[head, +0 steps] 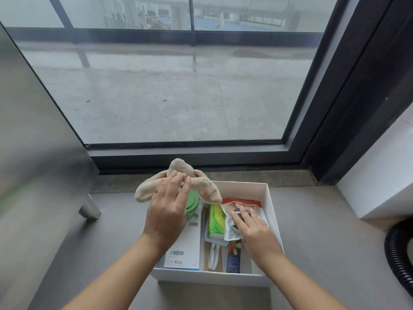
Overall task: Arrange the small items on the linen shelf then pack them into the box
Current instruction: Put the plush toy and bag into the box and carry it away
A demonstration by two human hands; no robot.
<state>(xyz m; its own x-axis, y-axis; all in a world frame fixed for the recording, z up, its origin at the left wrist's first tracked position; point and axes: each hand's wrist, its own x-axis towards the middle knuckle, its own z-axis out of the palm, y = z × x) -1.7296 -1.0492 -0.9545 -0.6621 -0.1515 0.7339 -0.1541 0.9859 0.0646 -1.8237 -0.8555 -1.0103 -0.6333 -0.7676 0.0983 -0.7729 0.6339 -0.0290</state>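
The window point(174, 86) fills the far side of my view. Below it, on the grey floor point(312, 220), sits the white box point(212, 279), open-topped and already crowded. A long white carton point(185, 249) with barcodes lies along its left side. My left hand point(167, 211) is raised over the far left corner of the box, its fingertips pinching a bunched beige cloth piece point(205, 189). The cloth's loose ends flop to both sides, and one hangs out past the left wall. My right hand point(254, 231) is down inside the right half of the box, its fingers straight and a little spread, pressing flat on a clear zip pouch point(229, 229) with a red top. Just left of the pouch is a green soft pack point(215, 220). Nearer me lie a white strap point(213, 256) and a blue packet point(233, 258). A green round item point(192, 202) in clear wrap sits under the cloth at the far left. The cloth looks like the next thing to go in, and it is the main risk. It is limp, so if I let go where it is now, an end could drape over the rim or fall outside the box. Laid on the round item it may sit too high. The pouch looks slippery and could slide or spring up once I lift my palm.
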